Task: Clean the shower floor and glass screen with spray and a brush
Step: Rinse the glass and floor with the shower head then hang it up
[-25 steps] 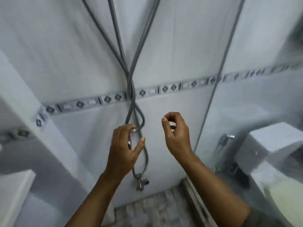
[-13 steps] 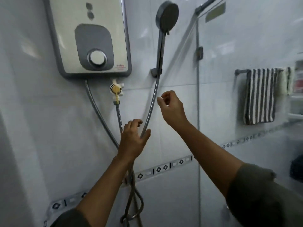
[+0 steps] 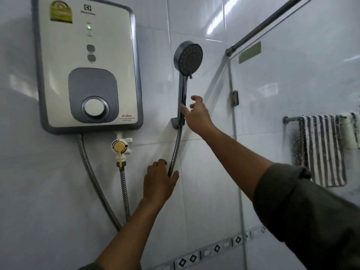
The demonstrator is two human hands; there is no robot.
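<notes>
A grey shower head (image 3: 188,57) hangs in its wall bracket (image 3: 176,121), and its metal hose (image 3: 176,149) runs down from there. My left hand (image 3: 158,182) holds the hose between thumb and curled fingers, a little below the bracket. My right hand (image 3: 196,115) reaches up to the shower handle with fingers spread, and its thumb touches the handle just above the bracket. The glass screen (image 3: 292,90) stands to the right, speckled with droplets. No spray bottle or brush is in view.
A white and grey water heater (image 3: 87,65) is mounted on the tiled wall at the left, with a yellow valve (image 3: 119,147) and two metal hoses below it. A striped towel (image 3: 323,149) hangs on a rail behind the glass.
The view swung up from the low hose loop to the heater and shower head. My left hand slid up the hose. My right hand rose to the shower handle and opened.
</notes>
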